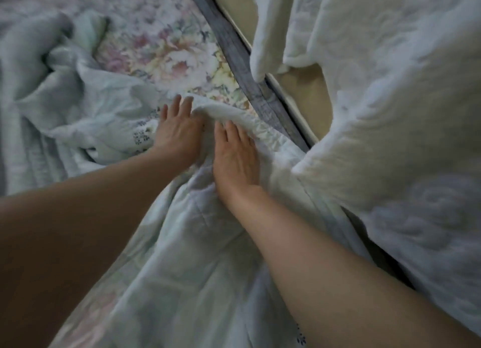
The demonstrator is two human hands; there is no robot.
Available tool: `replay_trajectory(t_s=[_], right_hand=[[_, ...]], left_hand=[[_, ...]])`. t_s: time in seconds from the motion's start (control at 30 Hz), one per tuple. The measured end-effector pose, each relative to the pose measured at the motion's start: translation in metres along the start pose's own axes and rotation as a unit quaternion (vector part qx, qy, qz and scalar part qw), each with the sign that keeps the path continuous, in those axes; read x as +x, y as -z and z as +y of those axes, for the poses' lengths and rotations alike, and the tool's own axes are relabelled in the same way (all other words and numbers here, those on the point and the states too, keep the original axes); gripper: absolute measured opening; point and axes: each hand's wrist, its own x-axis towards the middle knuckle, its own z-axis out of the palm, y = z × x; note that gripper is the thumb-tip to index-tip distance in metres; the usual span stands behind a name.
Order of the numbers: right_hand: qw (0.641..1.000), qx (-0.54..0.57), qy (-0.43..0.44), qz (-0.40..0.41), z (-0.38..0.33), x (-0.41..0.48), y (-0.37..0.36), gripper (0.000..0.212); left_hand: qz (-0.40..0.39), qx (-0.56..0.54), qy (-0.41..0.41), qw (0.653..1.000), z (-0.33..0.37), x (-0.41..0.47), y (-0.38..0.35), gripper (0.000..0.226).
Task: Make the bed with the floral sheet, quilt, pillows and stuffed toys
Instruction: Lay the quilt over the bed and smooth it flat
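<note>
Now the left hand [179, 131] and right hand [235, 157] press flat, fingers straight, side by side on the rumpled pale quilt [197, 243] near the bed's grey rail [234, 61], floral sheet [166, 53] bare just beyond, white blanket [390, 113] hanging at right.

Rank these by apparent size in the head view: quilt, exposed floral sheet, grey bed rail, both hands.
1. quilt
2. floral sheet, exposed part
3. grey bed rail, long but narrow
4. left hand and right hand: alike, unranked
</note>
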Motion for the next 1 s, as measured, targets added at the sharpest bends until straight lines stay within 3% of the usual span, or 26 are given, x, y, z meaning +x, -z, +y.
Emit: replay_trajectory(t_s=[0.07, 0.13, 0.23, 0.3, 0.4, 0.53, 0.67, 0.73, 0.83, 0.9, 0.97, 1.0], right_hand=[[0.999, -0.011, 0.030, -0.033, -0.012, 0.029, -0.018, 0.045], [0.995, -0.031, 0.035, -0.085, -0.007, 0.040, -0.046, 0.047], [0.997, -0.062, 0.037, -0.034, 0.003, 0.036, -0.081, 0.054], [0.998, -0.051, 0.029, -0.011, 0.004, 0.030, -0.083, 0.055], [0.997, -0.050, 0.032, -0.040, 0.001, 0.041, -0.080, 0.061], [0.998, -0.037, 0.013, -0.056, 0.000, 0.055, -0.080, 0.067], [0.999, -0.010, 0.015, -0.052, 0.000, 0.053, -0.080, 0.066], [0.999, -0.003, 0.018, -0.047, 0.000, 0.052, -0.081, 0.066], [0.999, 0.008, 0.016, -0.037, 0.002, 0.056, -0.081, 0.068], [0.999, 0.002, 0.017, -0.032, 0.004, 0.057, -0.085, 0.067], [1.000, -0.007, 0.008, -0.029, 0.002, 0.057, -0.086, 0.063], [1.000, -0.014, 0.002, -0.023, 0.003, 0.060, -0.087, 0.063]], left_hand=[[-0.010, 0.011, 0.034, 0.999, -0.026, 0.007, -0.001, 0.041], [-0.055, -0.056, 0.092, 0.993, -0.040, 0.009, -0.003, 0.024], [-0.113, -0.094, 0.124, 0.981, -0.060, 0.025, -0.013, 0.024], [-0.112, -0.107, 0.142, 0.978, -0.075, 0.039, -0.012, 0.024], [-0.057, -0.154, 0.150, 0.975, -0.108, 0.074, 0.000, 0.025], [-0.038, -0.031, 0.087, 0.995, -0.129, 0.108, -0.002, 0.052], [-0.100, 0.000, 0.080, 0.992, -0.134, 0.134, -0.012, 0.027], [-0.067, -0.013, 0.067, 0.995, -0.129, 0.144, 0.000, 0.016], [0.085, -0.154, 0.061, 0.982, -0.103, 0.175, 0.037, 0.022], [0.169, -0.205, 0.008, 0.964, -0.077, 0.214, 0.053, 0.018], [0.166, -0.142, -0.039, 0.975, -0.048, 0.250, 0.049, 0.027], [0.115, -0.118, -0.035, 0.986, -0.035, 0.267, 0.037, 0.036]])
